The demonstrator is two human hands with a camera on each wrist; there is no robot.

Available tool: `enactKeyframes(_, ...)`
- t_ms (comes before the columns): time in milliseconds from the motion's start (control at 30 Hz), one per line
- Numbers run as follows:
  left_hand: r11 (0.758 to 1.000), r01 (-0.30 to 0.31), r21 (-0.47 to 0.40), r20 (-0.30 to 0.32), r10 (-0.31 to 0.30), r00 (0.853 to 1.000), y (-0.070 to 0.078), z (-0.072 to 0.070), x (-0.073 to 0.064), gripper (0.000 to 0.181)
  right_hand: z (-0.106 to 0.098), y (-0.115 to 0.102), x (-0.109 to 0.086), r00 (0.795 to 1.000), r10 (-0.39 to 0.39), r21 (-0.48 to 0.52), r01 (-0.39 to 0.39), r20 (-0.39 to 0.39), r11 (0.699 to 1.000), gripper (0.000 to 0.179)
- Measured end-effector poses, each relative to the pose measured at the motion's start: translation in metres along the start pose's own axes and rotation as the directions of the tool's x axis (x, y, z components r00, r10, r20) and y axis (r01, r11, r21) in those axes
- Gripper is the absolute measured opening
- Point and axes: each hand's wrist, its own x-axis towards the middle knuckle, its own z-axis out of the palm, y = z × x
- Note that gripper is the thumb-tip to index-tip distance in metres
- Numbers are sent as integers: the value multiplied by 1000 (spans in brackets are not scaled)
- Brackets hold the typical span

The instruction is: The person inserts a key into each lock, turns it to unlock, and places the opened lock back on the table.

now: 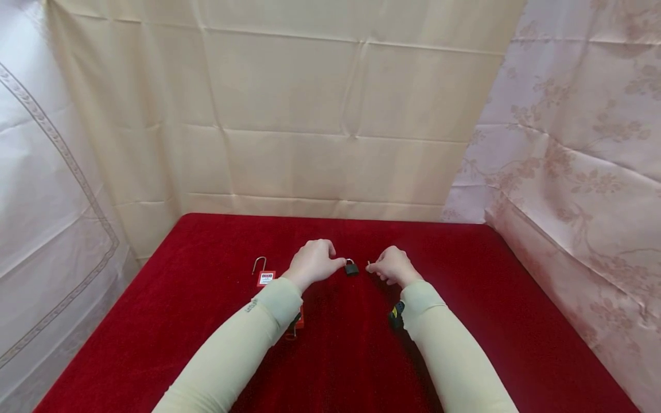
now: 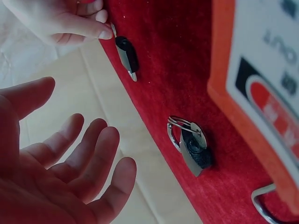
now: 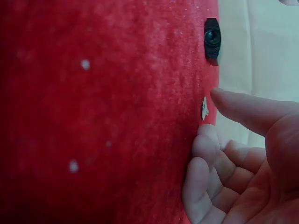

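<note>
A black padlock [image 1: 352,268] lies on the cloth between the hands. In the left wrist view, the left hand [image 2: 70,172] hangs with loosely bent, spread fingers, holding nothing. Beneath it sits another dark padlock [image 2: 190,151], with metal rings at one end. My right hand [image 1: 393,265] is low to the padlock's right, thumb stretched out and other fingers bent. A small metal key [image 3: 204,108] lies close by its thumb and fingertips; a gap shows between thumb and fingers, and contact is unclear. The right wrist view shows the black padlock's keyhole end [image 3: 212,38].
A red padlock [image 1: 266,279] with a white label and a raised shackle [image 1: 260,265] lies to the left. Under the left sleeve is another red padlock [image 1: 300,318], mostly hidden. Red cloth [image 1: 206,321] covers the table; a beige curtain [image 1: 310,115] hangs behind.
</note>
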Motion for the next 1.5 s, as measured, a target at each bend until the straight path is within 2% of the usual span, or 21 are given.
enactKeyframes(333,999,9,34,30,-10,999,0,1,2,26,3,-7,4,999,32,-94,-33,-12,995,27)
enactKeyframes(567,999,17,51,21,-18,1000,-3,1,2,26,4,-9,2,1000,7,-134,-7,0,991,24)
enactKeyframes(767,998,10,64,15,-11,1000,-2,4,4,28,5,-7,2,1000,7,-108,-7,1,994,20)
enactKeyframes(1333,1000,5,22,14,-5,1000,4,7,2,28,6,-9,1,1000,-12,-90,14,24,996,19)
enactKeyframes(1500,1000,1,-25,17,0,1000,3,3,1,28,3,-4,0,999,-29,-13,29,31,999,17)
